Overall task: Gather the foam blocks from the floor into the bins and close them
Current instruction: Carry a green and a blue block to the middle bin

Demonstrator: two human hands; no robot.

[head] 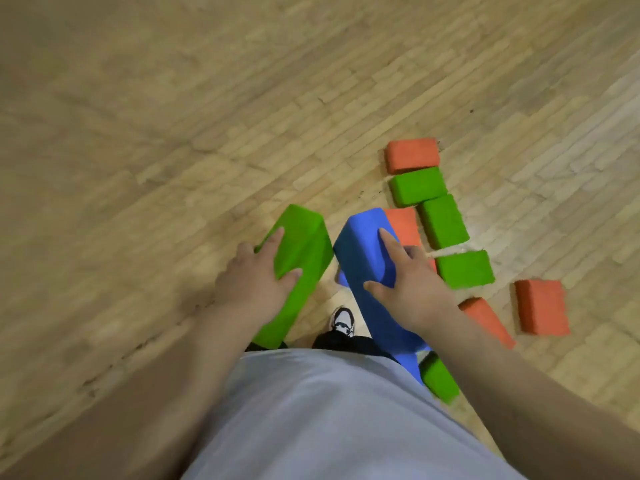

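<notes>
Head view, looking down past a grey shirt and one shoe to a wooden floor.

Left hand: fingers spread over the top face of a long green block, thumb curled round its near side. Gripped, and apparently lifted off the floor. Right hand: a like grip on a long blue block, index finger laid along the top, thumb hooked round the left edge. Upper ends of the two blocks nearly touching, lower ends angled back toward the legs.

Lying on the floor to the right:
- far orange block, touching a first green block
- second green block just beside that, and a third green block nearer
- small orange block, partly hidden behind the blue one
- long orange block, by the right forearm
- lone orange block, apart at the right
- low green block, near the hip

No bins in view, so fill and lids impossible to judge. Probably early to midway — two blocks in hand, at least eight yet to gather, closing not yet reached.
</notes>
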